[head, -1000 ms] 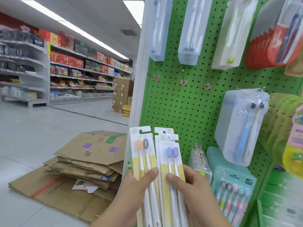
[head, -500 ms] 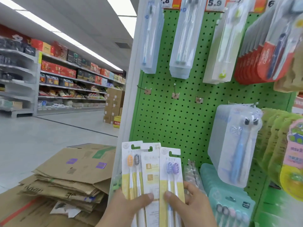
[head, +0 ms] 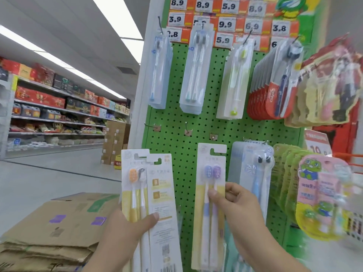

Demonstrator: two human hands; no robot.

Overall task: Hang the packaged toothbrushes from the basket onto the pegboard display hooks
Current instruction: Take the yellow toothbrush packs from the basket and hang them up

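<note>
— What do we hold in our hands?

— Our right hand (head: 238, 209) pinches one toothbrush pack (head: 209, 193), thumb on the front and the fingers curled behind the card. This pack shows two purple brush heads and stands upright in front of the green pegboard (head: 176, 122), a little below the hooks.

— And the other one?

— Our left hand (head: 125, 230) grips two packs (head: 149, 193) together, the thumb pressed across the front. One pack shows an orange and a grey brush head. The second one overlaps it and shows its printed back side with a barcode. These two are to the left of the single pack, at the left edge of the board, and they do not touch it.

— Which hooks do we see above?

— Three bare hooks (head: 188, 128) stand in a row in the middle of the board. Above them hang clear packs (head: 193, 71), and at the top are orange price tags (head: 224, 24). To the right of our right hand hangs a clear pack with a blue brush (head: 253, 173), and further right are pink and green children's packs (head: 322, 195), blurred.

— And on the left side?

— Flattened cardboard boxes (head: 57, 226) lie on the floor, and store shelves (head: 55, 114) stand far behind.
</note>
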